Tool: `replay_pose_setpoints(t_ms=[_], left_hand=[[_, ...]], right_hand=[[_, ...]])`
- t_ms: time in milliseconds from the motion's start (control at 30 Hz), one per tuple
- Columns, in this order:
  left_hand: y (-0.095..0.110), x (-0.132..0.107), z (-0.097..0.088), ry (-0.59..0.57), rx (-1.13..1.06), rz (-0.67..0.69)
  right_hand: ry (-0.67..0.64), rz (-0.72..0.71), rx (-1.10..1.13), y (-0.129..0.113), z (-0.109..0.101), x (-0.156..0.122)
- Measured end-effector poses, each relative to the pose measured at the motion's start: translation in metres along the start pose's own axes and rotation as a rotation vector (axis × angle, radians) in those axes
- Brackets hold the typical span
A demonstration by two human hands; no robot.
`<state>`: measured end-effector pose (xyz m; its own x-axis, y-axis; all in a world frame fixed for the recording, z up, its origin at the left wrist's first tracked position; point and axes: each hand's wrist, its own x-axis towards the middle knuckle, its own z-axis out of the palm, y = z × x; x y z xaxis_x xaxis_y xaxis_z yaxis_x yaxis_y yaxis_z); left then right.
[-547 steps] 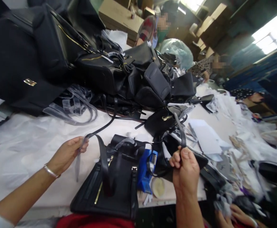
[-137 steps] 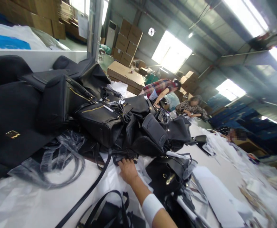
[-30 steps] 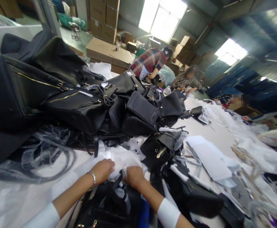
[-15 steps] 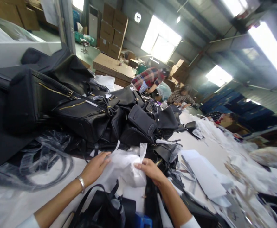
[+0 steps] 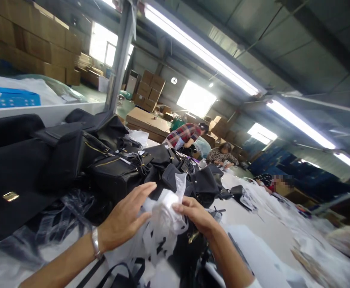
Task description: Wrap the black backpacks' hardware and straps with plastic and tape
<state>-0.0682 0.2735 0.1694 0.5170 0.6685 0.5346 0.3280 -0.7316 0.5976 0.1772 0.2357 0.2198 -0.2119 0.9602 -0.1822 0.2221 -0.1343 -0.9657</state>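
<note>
My right hand pinches a crumpled bundle of thin white wrapping between thumb and fingers. A translucent end of it sticks up above the thumb, and loose strips hang below. To its left, my left hand is open, fingers stretched out and thumb apart, close beside the bundle; whether the thumb touches it I cannot tell. Under the hands lies a black bag with straps, partly cut off by the lower edge. Just beyond them, black leather bags are heaped on the table.
A large black bag with a gold clasp stands at left, near clear plastic wrap. White sheets lie on the table at right. Co-workers, one in a plaid shirt, sit or bend farther back. A metal post rises behind the bags.
The view has tilted upward. The white wrapping is raised and more gathered into a bundle, still in my right hand. My left hand's fingers have straightened beside it.
</note>
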Motion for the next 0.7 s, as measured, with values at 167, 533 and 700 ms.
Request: replay_pose_setpoints(t_ms=[167,533,700], left_hand=[[0.020,0.029,-0.026,-0.064,-0.022,0.165],[0.039,0.039,-0.081,-0.454,-0.788,0.075],[0.056,0.033,-0.082,-0.312,-0.737,0.031]], right_hand=[[-0.003,-0.172,-0.115,-0.061,0.023,-0.001],[-0.170,-0.164,-0.248,-0.113,0.047,-0.011],[-0.171,-0.183,-0.237,-0.115,0.057,-0.017]])
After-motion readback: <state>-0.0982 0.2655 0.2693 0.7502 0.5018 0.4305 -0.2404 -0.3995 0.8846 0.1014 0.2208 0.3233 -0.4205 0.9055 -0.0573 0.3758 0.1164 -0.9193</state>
